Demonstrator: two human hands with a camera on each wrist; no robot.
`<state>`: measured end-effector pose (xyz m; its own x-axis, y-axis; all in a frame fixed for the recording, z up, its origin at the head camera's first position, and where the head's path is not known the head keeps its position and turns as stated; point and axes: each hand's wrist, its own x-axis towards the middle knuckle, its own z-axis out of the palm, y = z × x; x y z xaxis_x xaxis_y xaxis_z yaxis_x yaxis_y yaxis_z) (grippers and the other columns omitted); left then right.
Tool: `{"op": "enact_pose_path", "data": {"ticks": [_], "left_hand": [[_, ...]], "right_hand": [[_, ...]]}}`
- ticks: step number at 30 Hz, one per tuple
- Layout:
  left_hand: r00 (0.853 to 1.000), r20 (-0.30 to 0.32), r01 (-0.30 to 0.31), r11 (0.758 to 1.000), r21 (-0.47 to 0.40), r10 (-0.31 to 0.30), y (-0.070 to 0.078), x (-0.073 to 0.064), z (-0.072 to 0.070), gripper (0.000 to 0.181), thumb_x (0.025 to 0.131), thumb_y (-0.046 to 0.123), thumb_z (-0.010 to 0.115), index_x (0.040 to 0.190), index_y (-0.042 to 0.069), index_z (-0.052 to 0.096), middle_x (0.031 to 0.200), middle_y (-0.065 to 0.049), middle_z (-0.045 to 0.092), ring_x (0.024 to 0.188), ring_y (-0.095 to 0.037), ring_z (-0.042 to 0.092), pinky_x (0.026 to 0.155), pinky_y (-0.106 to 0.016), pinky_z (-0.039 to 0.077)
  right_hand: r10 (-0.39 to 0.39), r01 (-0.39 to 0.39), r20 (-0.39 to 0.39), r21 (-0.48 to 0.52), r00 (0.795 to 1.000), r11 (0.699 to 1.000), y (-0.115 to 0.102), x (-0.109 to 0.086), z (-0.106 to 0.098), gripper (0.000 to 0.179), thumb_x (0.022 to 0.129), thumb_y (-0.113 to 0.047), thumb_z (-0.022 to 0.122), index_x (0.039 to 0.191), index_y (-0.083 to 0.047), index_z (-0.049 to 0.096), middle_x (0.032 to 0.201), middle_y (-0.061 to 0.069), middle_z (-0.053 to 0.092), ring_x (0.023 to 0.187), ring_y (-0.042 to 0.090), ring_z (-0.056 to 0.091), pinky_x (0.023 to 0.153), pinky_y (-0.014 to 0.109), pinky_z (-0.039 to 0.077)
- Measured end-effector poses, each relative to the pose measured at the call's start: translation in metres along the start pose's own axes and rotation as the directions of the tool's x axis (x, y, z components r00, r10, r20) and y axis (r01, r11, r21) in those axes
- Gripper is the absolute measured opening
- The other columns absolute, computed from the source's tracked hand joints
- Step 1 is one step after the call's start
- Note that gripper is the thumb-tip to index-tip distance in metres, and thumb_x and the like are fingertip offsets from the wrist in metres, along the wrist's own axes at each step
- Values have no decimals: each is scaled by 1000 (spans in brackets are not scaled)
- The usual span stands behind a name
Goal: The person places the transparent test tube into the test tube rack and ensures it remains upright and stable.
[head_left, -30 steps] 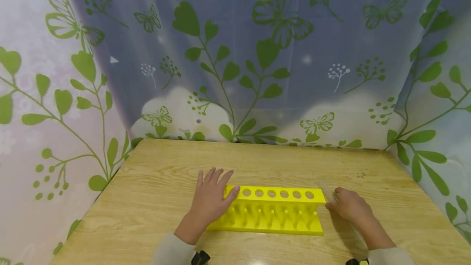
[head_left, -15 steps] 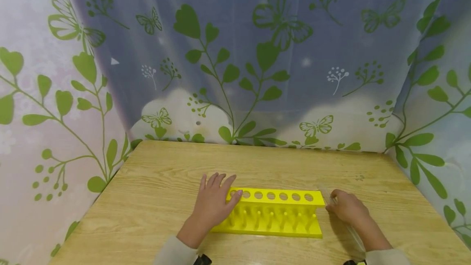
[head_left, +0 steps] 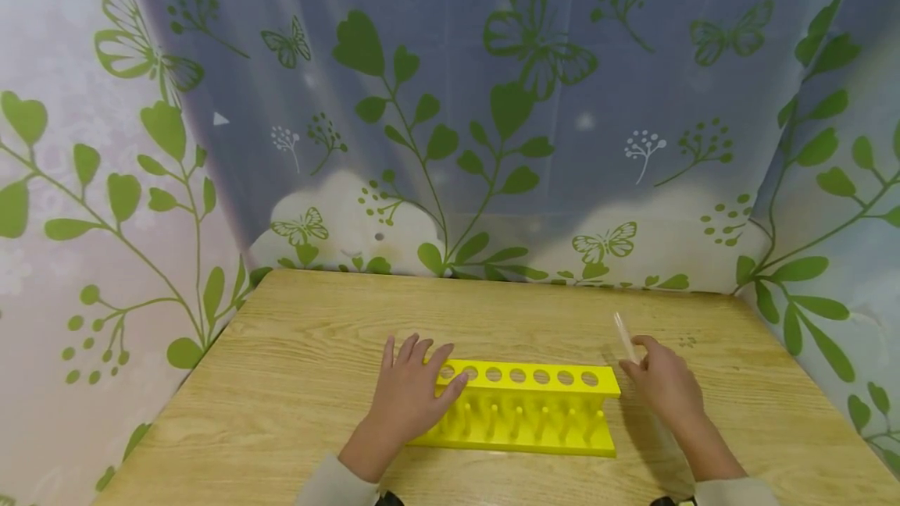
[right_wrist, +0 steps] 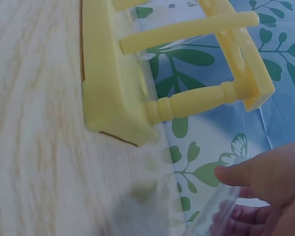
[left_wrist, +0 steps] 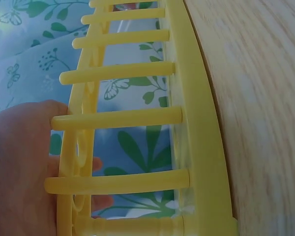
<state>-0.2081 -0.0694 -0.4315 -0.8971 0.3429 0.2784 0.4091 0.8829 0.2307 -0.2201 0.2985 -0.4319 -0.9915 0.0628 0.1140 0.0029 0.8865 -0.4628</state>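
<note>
A yellow test tube rack [head_left: 523, 389] stands on the table, with a row of round holes along its top plate and pegs below. My left hand [head_left: 411, 393] holds its left end, the thumb on the top plate and the other fingers reaching over the back edge. In the left wrist view, fingertips show behind the pegs [left_wrist: 123, 118]. Just off the rack's right end, my right hand [head_left: 668, 385] pinches a clear test tube [head_left: 623, 336] between thumb and fingers. The tube tilts, its upper end pointing up and away; the palm and fingers hide its lower part.
The wood-grain table [head_left: 316, 318] extends around the rack on all sides. A patterned curtain [head_left: 450, 100] with green leaves and butterflies closes off the back and both sides.
My right hand has raised the test tube, which lay low beside the rack and now sticks up above the fingers. My left hand has kept its place on the rack.
</note>
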Motion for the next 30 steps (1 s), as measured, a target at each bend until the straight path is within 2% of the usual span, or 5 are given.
{"op": "enact_pose_path", "data": {"ticks": [7, 13, 18, 27, 30], "left_hand": [[1000, -12, -2, 1000, 15, 2, 2, 1, -1, 53, 98, 54, 44, 134, 16, 57, 134, -15, 53, 133, -38, 39, 112, -64, 14], [1000, -10, -20, 999, 28, 21, 6, 3, -6, 49, 100, 49, 46, 132, 13, 57, 132, -15, 54, 132, -38, 40, 112, -62, 17], [999, -6, -33, 998, 51, 33, 7, 4, -5, 46, 101, 45, 46, 130, 11, 57, 129, -14, 56, 130, -36, 43, 112, -59, 22], [1000, -4, -20, 999, 50, 21, 9, 1, 1, 52, 101, 49, 42, 130, 9, 58, 124, -11, 61, 117, -31, 54, 106, -53, 35], [1000, -14, -15, 998, 66, 16, 9, -1, 2, 52, 101, 49, 41, 131, 10, 58, 123, -10, 61, 116, -30, 55, 104, -51, 36]], "right_hand": [[-47, 47, -143, -5, 989, 999, -9, 3, 1, 49, 95, -21, 64, 133, 5, 48, 95, 22, 63, 76, 31, 61, 55, 38, 49], [-71, 85, -264, 43, 962, 995, -16, 8, 0, 46, 97, -23, 62, 132, 3, 50, 91, 17, 61, 70, 27, 59, 50, 32, 42], [-63, 93, -346, 71, 936, 993, -21, 9, 1, 44, 97, -25, 60, 132, 1, 51, 93, 17, 59, 73, 27, 58, 54, 34, 43], [-122, 201, -514, 100, 849, 974, -25, 3, 4, 38, 93, -16, 67, 126, 0, 57, 88, 14, 62, 74, 29, 62, 62, 45, 51], [-134, 222, -534, 104, 835, 969, -27, 0, 3, 37, 92, -14, 67, 126, 0, 57, 88, 14, 62, 75, 29, 63, 63, 41, 54]]}}
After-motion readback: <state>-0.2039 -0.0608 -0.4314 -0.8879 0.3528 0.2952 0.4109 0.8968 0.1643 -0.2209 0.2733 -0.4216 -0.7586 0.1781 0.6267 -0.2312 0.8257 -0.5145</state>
